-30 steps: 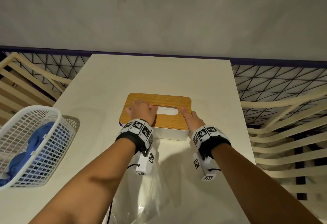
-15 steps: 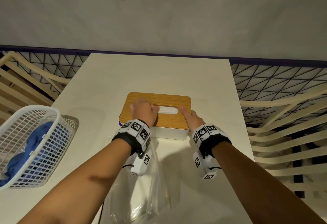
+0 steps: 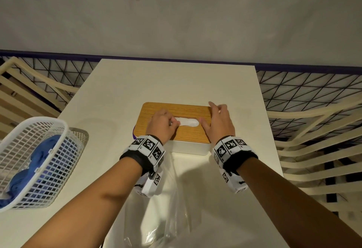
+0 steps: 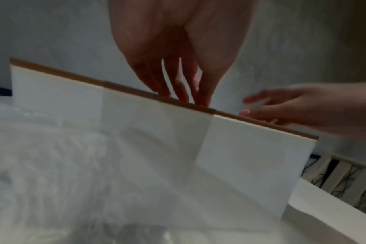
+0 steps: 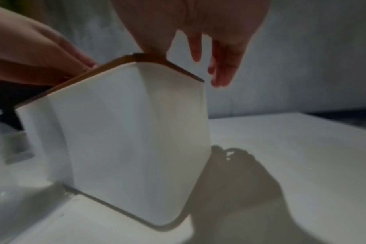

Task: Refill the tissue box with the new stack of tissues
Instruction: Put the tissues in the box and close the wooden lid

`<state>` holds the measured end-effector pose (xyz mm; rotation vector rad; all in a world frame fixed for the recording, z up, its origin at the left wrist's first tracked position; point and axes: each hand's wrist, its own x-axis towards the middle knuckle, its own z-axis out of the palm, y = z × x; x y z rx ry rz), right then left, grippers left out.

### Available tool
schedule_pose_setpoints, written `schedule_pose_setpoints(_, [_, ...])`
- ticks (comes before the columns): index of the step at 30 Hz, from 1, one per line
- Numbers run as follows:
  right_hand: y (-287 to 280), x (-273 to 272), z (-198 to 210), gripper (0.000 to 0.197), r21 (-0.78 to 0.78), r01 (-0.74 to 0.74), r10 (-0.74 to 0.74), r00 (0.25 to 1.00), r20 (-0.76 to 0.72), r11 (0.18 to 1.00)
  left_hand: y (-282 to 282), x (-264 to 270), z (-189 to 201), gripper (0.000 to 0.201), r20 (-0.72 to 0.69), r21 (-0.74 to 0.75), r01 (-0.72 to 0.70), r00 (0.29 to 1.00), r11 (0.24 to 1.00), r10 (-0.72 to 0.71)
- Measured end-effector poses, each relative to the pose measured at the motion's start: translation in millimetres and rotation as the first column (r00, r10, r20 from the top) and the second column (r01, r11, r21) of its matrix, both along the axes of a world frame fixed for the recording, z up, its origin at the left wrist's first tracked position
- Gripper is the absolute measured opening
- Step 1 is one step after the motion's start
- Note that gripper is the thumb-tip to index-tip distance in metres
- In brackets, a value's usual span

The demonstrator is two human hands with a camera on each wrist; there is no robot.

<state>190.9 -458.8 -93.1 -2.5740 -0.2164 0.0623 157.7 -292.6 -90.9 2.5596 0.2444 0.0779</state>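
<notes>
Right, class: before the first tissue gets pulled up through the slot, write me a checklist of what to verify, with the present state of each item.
1. Wooden lid seated flat on the white box: ok; no gap in either wrist view.
2. Tissue showing in the slot: ok.
3. Left hand at the slot's left end, fingertips on the tissue: ok; whether it truly pinches it, cannot tell.
4. Right hand steadying the box: not ok; fingers spread, mostly raised off the lid's right end.
5. Empty plastic wrapper away from the box: not ok; it lies right against the box's near side.
6. Box well inside the table edges: ok.
</notes>
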Motion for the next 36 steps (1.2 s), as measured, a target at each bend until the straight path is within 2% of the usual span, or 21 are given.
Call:
schedule_pose_setpoints(1, [3,0,3,0.043,-0.037,-0.078,0.081,0.993,0.087,0.996,0,-1,0,0.023,0.003,-0.017,0.009,1.000,1.000,-0.009])
schedule_pose_setpoints(3, [11,2,6,0.028,-0.109,-0.246,0.260,0.955,0.143,0.963,2,-2,-1,0.022,0.014,-0.038,0.017,1.000,0.999,-0.016])
schedule_pose_setpoints(6, [25,9,11,0.028,-0.142,-0.371,0.378,0.925,0.031,0.918,3,-3,0,0.022,0.011,-0.049,0.022,1.000,0.999,-0.021])
schedule_pose_setpoints(10, [41,13,13,0.027,-0.240,-0.399,0.377,0.916,-0.136,0.885,7,-3,4,0.023,-0.026,-0.063,0.046,0.999,0.997,-0.047])
schedule_pose_setpoints(13, [44,11,15,0.031,-0.300,-0.407,0.374,0.913,-0.163,0.863,15,3,9,0.025,-0.047,-0.069,0.051,0.997,0.996,-0.054])
schedule_pose_setpoints(16, [44,11,17,0.028,-0.232,-0.378,0.344,0.923,-0.173,0.896,26,12,13,0.024,-0.090,-0.012,0.108,0.990,0.994,-0.109])
schedule_pose_setpoints(20, [42,14,21,0.026,-0.168,-0.371,0.330,0.916,-0.228,0.913,34,22,22,0.026,-0.169,0.141,0.233,0.963,0.962,-0.209])
schedule_pose_setpoints(24, [43,17,21,0.021,-0.122,-0.395,0.355,0.897,-0.262,0.910,40,28,28,0.017,-0.207,0.176,0.310,0.940,0.934,-0.272])
schedule_pose_setpoints(28, [42,17,20,0.018,-0.089,-0.400,0.364,0.891,-0.273,0.912,40,29,26,0.028,-0.281,0.227,0.395,0.902,0.890,-0.329])
schedule_pose_setpoints(36, [33,12,16,0.018,0.019,-0.397,0.395,0.904,-0.166,0.917,42,24,23,0.022,-0.223,0.236,0.429,0.897,0.872,-0.381])
